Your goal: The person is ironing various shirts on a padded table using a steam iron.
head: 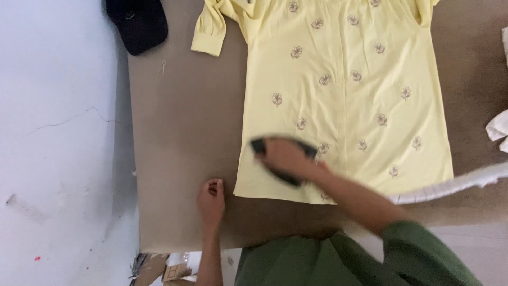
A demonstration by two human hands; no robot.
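A pale yellow garment [344,90] with small flower motifs lies flat on a brown padded table [180,132], hem toward me. My right hand [286,158] grips the handle of a dark iron [280,161] pressed on the garment's lower left part. My left hand [211,198] rests with curled fingers on the bare table just left of the hem corner, holding nothing.
A black cloth item [137,22] lies at the table's far left corner. White fabric [497,127] sits at the right edge, and a white cord [450,186] runs across the near right. A white floor [58,137] lies left; cardboard scraps [164,269] are below.
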